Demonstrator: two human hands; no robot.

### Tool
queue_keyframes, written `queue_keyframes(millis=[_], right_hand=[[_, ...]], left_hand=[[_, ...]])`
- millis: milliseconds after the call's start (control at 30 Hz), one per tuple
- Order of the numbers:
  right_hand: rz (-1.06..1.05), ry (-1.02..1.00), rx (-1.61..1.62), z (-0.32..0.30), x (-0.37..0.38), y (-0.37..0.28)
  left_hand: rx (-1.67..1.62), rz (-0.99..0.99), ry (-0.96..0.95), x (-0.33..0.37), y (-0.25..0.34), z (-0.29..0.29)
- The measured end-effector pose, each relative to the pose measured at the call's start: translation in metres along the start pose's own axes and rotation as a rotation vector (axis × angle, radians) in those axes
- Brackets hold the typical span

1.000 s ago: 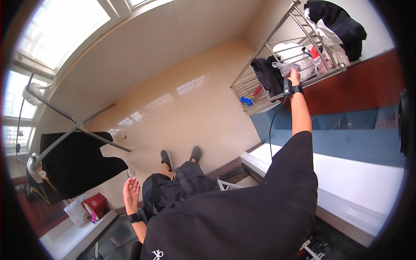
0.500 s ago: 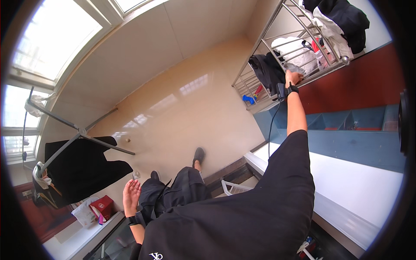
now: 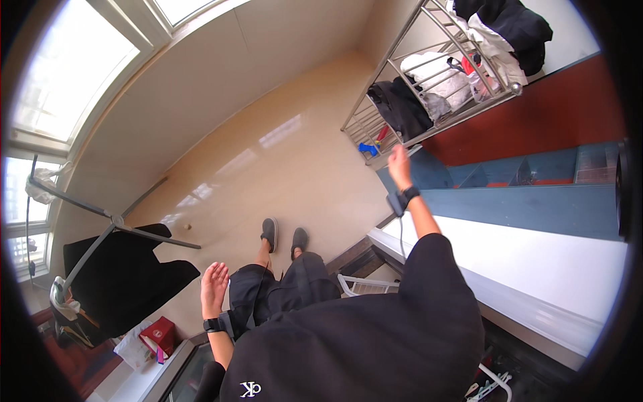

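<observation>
My right hand (image 3: 400, 166) is in the air just in front of the metal rack (image 3: 455, 119), apart from it. It is slightly blurred, its fingers loosely stretched, and no object shows in it. Inside the rack lie a grey cloth (image 3: 438, 106), a white fluffy item (image 3: 429, 72), dark clothing (image 3: 400, 110) and a clear bag with red in it (image 3: 481, 86). My left hand (image 3: 214, 287) is held up beside my leg, open with fingers extended and nothing in it. Both wrists wear black bands.
A grey folding stand (image 3: 114, 218) with black cloth (image 3: 127, 275) stands at left. Below it are a red bag (image 3: 159, 335) and a white bag (image 3: 132, 348). On the right runs a blue divided shelf (image 3: 516, 204) beside a white surface (image 3: 516, 258). Dark clothes (image 3: 512, 30) hang over the rack.
My right hand has left the grey cloth and drawn back out of the rack. My left hand has shifted slightly to the right. My feet have come side by side, and the view has shifted.
</observation>
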State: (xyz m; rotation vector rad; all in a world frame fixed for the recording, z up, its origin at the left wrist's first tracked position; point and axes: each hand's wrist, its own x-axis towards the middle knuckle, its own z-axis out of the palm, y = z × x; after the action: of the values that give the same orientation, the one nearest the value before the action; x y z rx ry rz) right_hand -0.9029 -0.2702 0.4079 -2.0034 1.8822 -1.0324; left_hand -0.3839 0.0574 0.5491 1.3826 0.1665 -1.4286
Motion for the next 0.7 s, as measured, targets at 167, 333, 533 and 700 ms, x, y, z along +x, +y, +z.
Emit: queue_keyframes(millis=[167,333,533,700], right_hand=[[1.087,-1.049,0.678,0.054,-0.232,0.014],[1.255,-1.054,0.535,0.039,-0.276,-0.057],[1.063,-0.449,0.408,0.013,-0.157,-0.027],[0.604,0.001,0.252,-0.031,-0.002,-0.024]], left_hand=[[0.04,-0.069,-0.131,0.052,0.008,0.022],[0.099,-0.121,-0.284,0.091,0.026,0.06],[0.24,-0.1,-0.419,0.143,0.057,0.114],[0.354,-0.051,-0.44,0.169,0.067,0.165]])
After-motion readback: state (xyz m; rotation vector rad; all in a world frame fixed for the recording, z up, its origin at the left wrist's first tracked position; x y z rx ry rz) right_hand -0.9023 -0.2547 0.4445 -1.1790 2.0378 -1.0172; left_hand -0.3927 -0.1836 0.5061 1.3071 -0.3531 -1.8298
